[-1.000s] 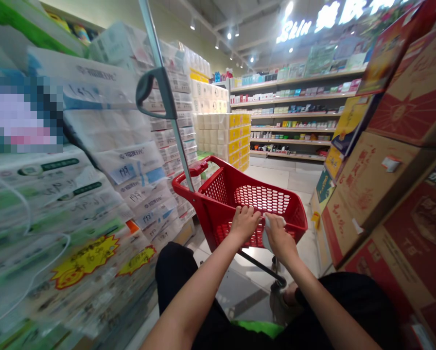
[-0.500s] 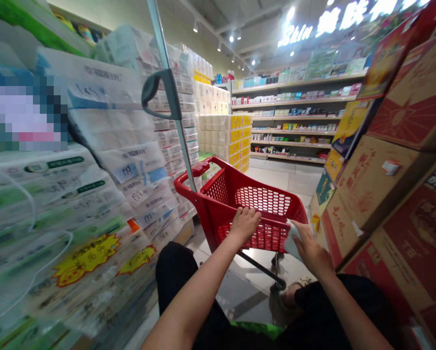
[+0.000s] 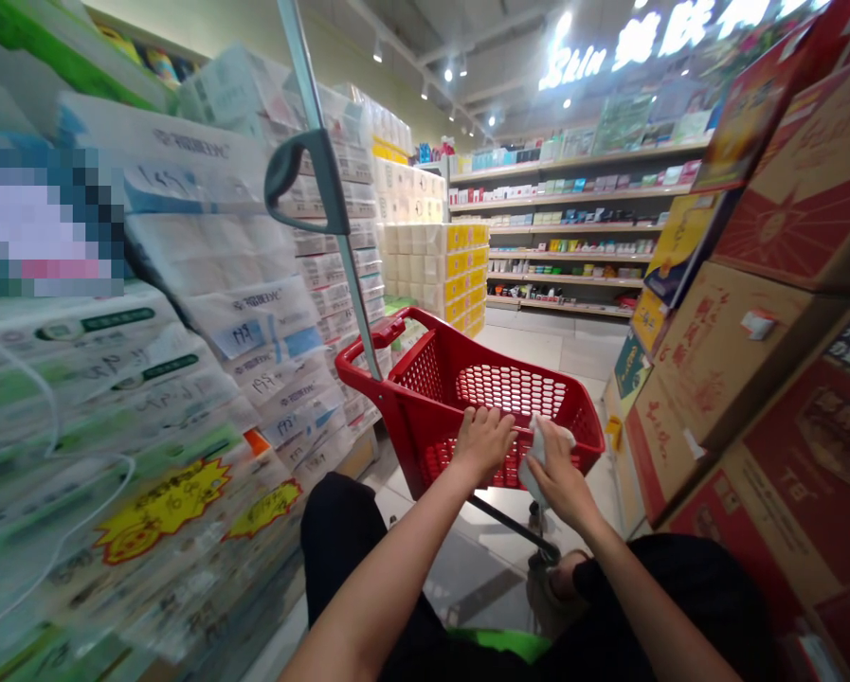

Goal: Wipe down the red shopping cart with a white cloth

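Lying crosswise ahead, the red cart [image 3: 408, 431] has left hand [image 3: 479, 445] gripping its near rim [image 3: 428, 398], right hand [image 3: 561, 474] holding cloth [image 3: 531, 481].

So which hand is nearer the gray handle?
Left. The left hand rests on the red cart, below the gray handle; the right hand, holding a white cloth, is farther along.

The basket [image 3: 411, 417] is latticed red, the cloth [image 3: 530, 475] apparently white.

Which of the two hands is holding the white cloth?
The right hand: its fingers hold the white cloth at the near side of the red cart. The left hand rests there too, but shows no cloth.
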The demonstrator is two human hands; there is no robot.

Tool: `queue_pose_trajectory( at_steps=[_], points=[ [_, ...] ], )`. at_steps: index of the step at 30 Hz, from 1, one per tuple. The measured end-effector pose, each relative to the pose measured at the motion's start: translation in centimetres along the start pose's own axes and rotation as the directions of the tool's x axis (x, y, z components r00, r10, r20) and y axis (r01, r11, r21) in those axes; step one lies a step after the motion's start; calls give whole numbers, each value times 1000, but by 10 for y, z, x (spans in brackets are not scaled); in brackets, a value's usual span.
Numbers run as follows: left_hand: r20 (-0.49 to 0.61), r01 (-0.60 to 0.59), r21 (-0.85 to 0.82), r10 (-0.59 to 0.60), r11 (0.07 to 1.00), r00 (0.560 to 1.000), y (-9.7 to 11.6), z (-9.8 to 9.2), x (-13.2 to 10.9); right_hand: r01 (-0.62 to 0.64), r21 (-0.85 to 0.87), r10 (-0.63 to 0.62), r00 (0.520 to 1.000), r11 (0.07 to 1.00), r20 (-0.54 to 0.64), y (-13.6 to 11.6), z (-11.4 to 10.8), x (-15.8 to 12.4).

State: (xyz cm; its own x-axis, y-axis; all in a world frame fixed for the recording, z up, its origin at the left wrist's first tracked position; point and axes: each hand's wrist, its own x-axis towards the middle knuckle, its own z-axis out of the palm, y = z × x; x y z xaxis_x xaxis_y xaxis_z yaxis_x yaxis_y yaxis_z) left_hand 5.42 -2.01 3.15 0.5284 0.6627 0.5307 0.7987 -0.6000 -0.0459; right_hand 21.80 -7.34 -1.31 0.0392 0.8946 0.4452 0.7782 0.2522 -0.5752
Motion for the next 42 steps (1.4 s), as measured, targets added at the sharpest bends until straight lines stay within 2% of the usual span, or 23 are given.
queue_pose_trajectory(
  at_steps=[4,6,8,10,12,14,16,19,22,25,28,30,33,37,40,42],
  points=[
    [-37,23,-64,-25,998,999,1,-4,-5,87,183,-111,985,979,128,-27,12,12],
    [-59,30,-118,-37,993,998,0,-7,-7,94,261,-136,979,961,150,-31,6,15],
    [-63,25,-158,-36,987,997,-1,-10,-8,55,271,-97,985,961,145,-29,-8,16],
    [-55,28,-170,-38,985,998,-1,-14,-8,-2,189,-8,999,982,52,-21,-26,17],
    [-49,48,-168,-57,985,997,1,-17,-6,-45,26,48,992,999,-121,-11,-40,19],
    [-51,69,-181,-80,981,996,4,-20,-2,-41,-181,0,975,983,-220,0,-45,22],
    [-53,68,-220,-81,973,995,10,-20,4,6,-366,-65,986,931,-151,9,-43,24],
    [-49,29,-295,-45,955,998,21,-16,15,59,-517,-59,998,854,16,18,-34,26],
    [-21,9,-301,-16,954,1000,33,-6,25,80,-545,-58,997,835,57,21,-30,24],
    [9,18,-212,-16,977,1000,37,0,29,94,-532,-78,996,842,53,19,-31,23],
    [-66,-7,-90,1,996,998,34,-2,29,79,-538,-73,997,839,33,18,-30,23],
    [-105,-108,-25,105,994,989,32,-3,28,67,-543,-63,998,837,26,17,-28,25],
    [-43,-248,19,249,969,968,32,3,28,71,-531,-68,997,844,25,16,-23,26],
    [24,-212,42,211,976,977,35,18,26,106,-525,-115,993,844,15,10,-17,23],
    [16,-236,48,235,971,972,27,24,21,131,-527,-144,989,840,17,5,-13,21],
    [12,-272,55,272,961,962,12,23,17,153,-526,-165,986,837,24,2,-11,21]
  ],
)
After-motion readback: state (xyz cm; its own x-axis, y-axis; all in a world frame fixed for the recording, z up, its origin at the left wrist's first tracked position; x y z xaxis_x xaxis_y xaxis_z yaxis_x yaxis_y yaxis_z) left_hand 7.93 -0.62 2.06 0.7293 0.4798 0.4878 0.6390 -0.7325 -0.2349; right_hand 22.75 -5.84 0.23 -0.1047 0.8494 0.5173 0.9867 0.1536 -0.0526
